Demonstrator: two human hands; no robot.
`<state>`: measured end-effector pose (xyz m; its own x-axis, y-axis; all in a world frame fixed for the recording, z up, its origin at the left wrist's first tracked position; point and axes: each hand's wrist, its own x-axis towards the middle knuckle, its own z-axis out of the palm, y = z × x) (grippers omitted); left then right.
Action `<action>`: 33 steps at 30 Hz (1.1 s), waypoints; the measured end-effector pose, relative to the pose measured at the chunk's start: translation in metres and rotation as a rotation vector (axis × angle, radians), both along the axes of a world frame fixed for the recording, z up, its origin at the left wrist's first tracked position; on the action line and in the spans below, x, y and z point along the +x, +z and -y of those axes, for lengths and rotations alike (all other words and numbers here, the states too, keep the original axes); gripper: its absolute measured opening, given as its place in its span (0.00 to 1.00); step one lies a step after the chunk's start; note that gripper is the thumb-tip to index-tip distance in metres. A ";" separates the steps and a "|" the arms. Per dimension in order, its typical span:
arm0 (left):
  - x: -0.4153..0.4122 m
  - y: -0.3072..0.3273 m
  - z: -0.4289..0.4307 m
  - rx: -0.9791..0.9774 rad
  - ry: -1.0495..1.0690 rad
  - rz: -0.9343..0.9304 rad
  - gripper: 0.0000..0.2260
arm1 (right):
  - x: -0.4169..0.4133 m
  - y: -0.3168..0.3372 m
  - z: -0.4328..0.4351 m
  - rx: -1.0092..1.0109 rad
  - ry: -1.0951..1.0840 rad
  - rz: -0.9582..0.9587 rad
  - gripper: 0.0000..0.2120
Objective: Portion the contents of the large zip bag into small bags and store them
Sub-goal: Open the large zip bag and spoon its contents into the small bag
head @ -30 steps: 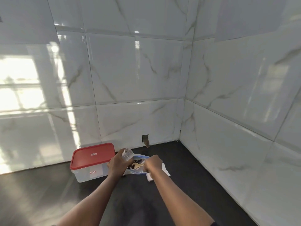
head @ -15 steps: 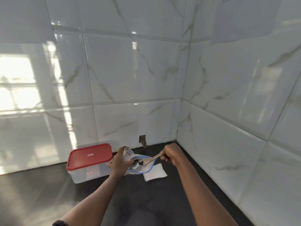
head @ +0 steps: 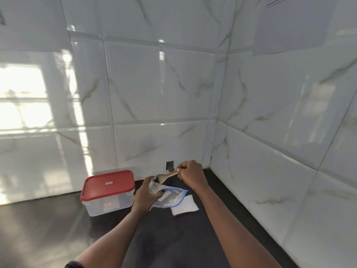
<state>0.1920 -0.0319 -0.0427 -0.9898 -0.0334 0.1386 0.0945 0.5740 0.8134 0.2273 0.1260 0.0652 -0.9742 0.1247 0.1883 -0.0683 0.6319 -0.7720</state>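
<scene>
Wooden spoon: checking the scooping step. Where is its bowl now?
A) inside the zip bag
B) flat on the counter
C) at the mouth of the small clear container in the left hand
C: the wooden spoon has its bowl, with dark pieces, at the mouth of the small clear container.

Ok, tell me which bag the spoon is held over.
The small clear bag gripped upright in the left hand. The spoon sits at its mouth; the blue-edged zip bag and flat white bags lie on the counter.
</scene>
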 end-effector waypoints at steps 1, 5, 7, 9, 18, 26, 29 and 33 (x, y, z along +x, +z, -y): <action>0.000 -0.001 0.001 0.007 0.005 0.004 0.28 | 0.001 -0.001 0.002 0.052 0.019 -0.033 0.10; 0.001 -0.002 0.004 0.023 0.024 0.012 0.28 | 0.003 -0.003 0.009 0.222 0.113 -0.113 0.11; 0.001 -0.001 0.004 0.014 0.032 0.022 0.29 | 0.004 -0.003 0.010 0.287 0.159 -0.144 0.12; 0.002 -0.001 0.003 0.001 0.041 0.027 0.29 | 0.006 -0.002 0.011 0.345 0.189 -0.169 0.13; 0.002 0.000 0.007 0.036 0.050 0.012 0.25 | 0.007 0.005 0.009 0.453 -0.004 -0.169 0.13; 0.006 0.000 0.018 0.086 0.091 -0.018 0.21 | 0.010 -0.015 0.024 0.405 -0.029 0.145 0.14; 0.006 -0.006 0.022 0.127 0.086 -0.015 0.22 | 0.009 -0.038 0.036 0.393 -0.025 0.195 0.15; 0.007 -0.009 0.022 0.131 0.082 -0.026 0.24 | 0.004 -0.065 0.053 0.400 0.053 0.239 0.16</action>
<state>0.1985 -0.0536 -0.0521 -0.9791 -0.1335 0.1536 0.0740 0.4698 0.8797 0.2315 0.0733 0.0005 -0.9991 0.0369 -0.0185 0.0413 0.8834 -0.4669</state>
